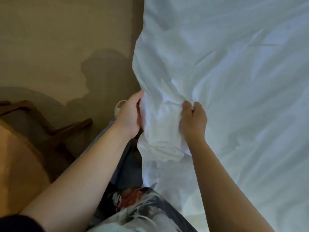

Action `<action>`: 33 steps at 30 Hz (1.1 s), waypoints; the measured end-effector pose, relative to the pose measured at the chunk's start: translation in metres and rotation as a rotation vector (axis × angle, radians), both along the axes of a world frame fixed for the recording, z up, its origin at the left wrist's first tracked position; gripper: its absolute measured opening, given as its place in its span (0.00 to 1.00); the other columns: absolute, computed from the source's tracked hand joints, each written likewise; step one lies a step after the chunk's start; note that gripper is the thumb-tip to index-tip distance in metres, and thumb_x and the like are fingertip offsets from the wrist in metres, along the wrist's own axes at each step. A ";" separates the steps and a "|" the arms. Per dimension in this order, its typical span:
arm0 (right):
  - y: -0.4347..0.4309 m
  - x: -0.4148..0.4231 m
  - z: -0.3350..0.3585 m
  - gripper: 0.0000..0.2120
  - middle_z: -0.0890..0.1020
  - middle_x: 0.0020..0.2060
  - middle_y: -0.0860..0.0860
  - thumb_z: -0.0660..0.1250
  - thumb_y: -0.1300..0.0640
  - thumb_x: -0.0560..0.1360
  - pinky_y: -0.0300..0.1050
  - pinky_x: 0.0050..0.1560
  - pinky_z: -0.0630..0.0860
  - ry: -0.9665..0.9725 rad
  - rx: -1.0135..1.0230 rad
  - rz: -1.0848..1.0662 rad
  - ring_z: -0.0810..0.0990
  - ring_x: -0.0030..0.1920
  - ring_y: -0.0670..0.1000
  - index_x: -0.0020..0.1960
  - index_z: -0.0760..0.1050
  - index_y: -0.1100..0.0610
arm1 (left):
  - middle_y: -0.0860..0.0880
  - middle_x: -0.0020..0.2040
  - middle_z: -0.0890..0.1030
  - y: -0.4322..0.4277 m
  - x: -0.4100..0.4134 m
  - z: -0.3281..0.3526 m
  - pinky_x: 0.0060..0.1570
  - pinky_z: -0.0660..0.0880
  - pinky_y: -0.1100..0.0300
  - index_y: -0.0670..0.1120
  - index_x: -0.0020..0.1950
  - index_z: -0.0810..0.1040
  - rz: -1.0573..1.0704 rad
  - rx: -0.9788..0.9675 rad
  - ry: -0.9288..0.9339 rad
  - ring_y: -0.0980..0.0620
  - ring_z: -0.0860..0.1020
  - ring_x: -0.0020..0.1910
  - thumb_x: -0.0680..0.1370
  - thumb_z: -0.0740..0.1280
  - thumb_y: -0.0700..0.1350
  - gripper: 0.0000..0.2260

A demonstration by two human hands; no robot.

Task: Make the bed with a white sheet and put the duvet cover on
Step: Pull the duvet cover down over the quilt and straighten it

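White bedding [225,64] covers the bed across the whole right side of the view, wrinkled and hanging over the bed's left edge. A bunched fold of this white fabric [160,124] is gathered between my hands at that edge. My left hand [130,114] grips the bunch from the left side, fingers curled into the cloth. My right hand [192,119] pinches the fabric from the right, its fingertips buried in the folds. I cannot tell whether the cloth is the sheet or the duvet cover.
Tan carpet [58,47] lies to the left of the bed. A wooden chair [41,124] stands at the lower left, close to my left arm. My legs and a white shoe [119,106] are beside the bed edge.
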State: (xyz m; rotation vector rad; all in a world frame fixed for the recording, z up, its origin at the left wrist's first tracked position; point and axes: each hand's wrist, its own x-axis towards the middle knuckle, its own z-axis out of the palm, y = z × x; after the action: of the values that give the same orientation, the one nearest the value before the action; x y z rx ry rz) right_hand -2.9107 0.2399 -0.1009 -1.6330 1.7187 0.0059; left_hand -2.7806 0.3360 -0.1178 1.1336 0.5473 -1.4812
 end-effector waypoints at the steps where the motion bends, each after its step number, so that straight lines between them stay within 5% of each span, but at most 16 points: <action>1: -0.006 -0.002 0.005 0.18 0.65 0.28 0.47 0.57 0.55 0.80 0.40 0.34 0.62 -0.049 -0.069 -0.064 0.65 0.30 0.44 0.33 0.58 0.54 | 0.48 0.48 0.84 -0.010 -0.003 -0.004 0.51 0.77 0.53 0.48 0.48 0.82 -0.069 0.057 0.023 0.48 0.82 0.49 0.79 0.61 0.52 0.13; 5: -0.042 -0.021 0.028 0.19 0.58 0.27 0.45 0.58 0.57 0.77 0.35 0.28 0.60 -0.123 -0.398 -0.249 0.60 0.26 0.42 0.31 0.54 0.52 | 0.50 0.47 0.79 -0.035 -0.015 -0.028 0.42 0.76 0.56 0.48 0.50 0.74 -0.383 0.362 -0.131 0.51 0.77 0.45 0.77 0.64 0.57 0.13; 9: -0.045 -0.022 0.018 0.14 0.68 0.30 0.50 0.59 0.55 0.78 0.44 0.35 0.66 0.031 -0.077 -0.123 0.69 0.33 0.48 0.35 0.65 0.58 | 0.50 0.49 0.84 -0.055 -0.014 -0.032 0.48 0.76 0.54 0.49 0.58 0.78 -0.238 0.255 0.083 0.49 0.81 0.48 0.69 0.70 0.63 0.24; 12: -0.042 -0.010 0.011 0.08 0.78 0.44 0.51 0.63 0.52 0.76 0.43 0.47 0.73 0.026 0.109 -0.036 0.77 0.46 0.52 0.50 0.73 0.56 | 0.48 0.45 0.83 -0.068 -0.002 -0.021 0.39 0.77 0.60 0.44 0.60 0.78 -0.175 0.278 -0.082 0.50 0.82 0.44 0.73 0.72 0.47 0.17; 15: -0.052 0.009 0.017 0.19 0.77 0.51 0.50 0.63 0.42 0.71 0.34 0.48 0.71 -0.125 0.012 -0.145 0.76 0.49 0.47 0.55 0.70 0.54 | 0.46 0.47 0.84 -0.062 0.010 0.009 0.44 0.80 0.56 0.42 0.57 0.79 -0.041 0.183 -0.243 0.49 0.83 0.44 0.73 0.70 0.37 0.13; 18: -0.077 0.039 0.023 0.31 0.77 0.54 0.51 0.58 0.32 0.66 0.42 0.58 0.72 -0.214 -0.104 -0.318 0.76 0.55 0.49 0.59 0.72 0.54 | 0.47 0.49 0.84 -0.047 0.024 0.041 0.44 0.81 0.54 0.46 0.53 0.81 -0.055 0.020 -0.425 0.48 0.83 0.46 0.74 0.70 0.39 0.09; 22: -0.108 0.069 0.010 0.39 0.73 0.62 0.56 0.58 0.29 0.71 0.44 0.58 0.68 -0.147 0.061 -0.531 0.73 0.61 0.55 0.66 0.67 0.61 | 0.43 0.50 0.82 -0.053 0.036 0.040 0.56 0.76 0.46 0.41 0.54 0.79 -0.209 0.258 -0.581 0.45 0.81 0.51 0.77 0.67 0.37 0.07; 27: -0.106 0.091 -0.015 0.20 0.75 0.45 0.53 0.62 0.44 0.77 0.40 0.41 0.62 0.123 0.026 -0.066 0.76 0.52 0.56 0.55 0.70 0.61 | 0.50 0.45 0.83 -0.061 0.038 0.025 0.50 0.78 0.54 0.47 0.48 0.79 -0.277 0.241 -0.577 0.51 0.82 0.47 0.75 0.69 0.40 0.04; 29: -0.124 0.082 -0.013 0.14 0.79 0.46 0.57 0.59 0.47 0.78 0.44 0.45 0.64 0.166 -0.050 0.087 0.76 0.52 0.57 0.49 0.74 0.58 | 0.46 0.47 0.83 -0.058 0.045 0.017 0.50 0.78 0.53 0.46 0.48 0.79 -0.228 0.264 -0.510 0.48 0.82 0.47 0.75 0.70 0.40 0.04; 33: -0.160 0.043 -0.001 0.17 0.70 0.30 0.48 0.58 0.51 0.79 0.42 0.39 0.63 0.153 -0.316 -0.115 0.69 0.39 0.52 0.32 0.63 0.54 | 0.47 0.47 0.83 -0.061 0.050 0.000 0.46 0.79 0.57 0.47 0.48 0.79 -0.125 0.335 -0.334 0.49 0.82 0.46 0.73 0.72 0.43 0.06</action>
State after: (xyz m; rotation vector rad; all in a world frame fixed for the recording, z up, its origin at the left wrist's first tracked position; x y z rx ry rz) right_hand -2.8678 0.0795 -0.1020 -1.7932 2.0093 -0.2114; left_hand -2.7308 0.2755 -0.1180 1.6677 0.5081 -1.2936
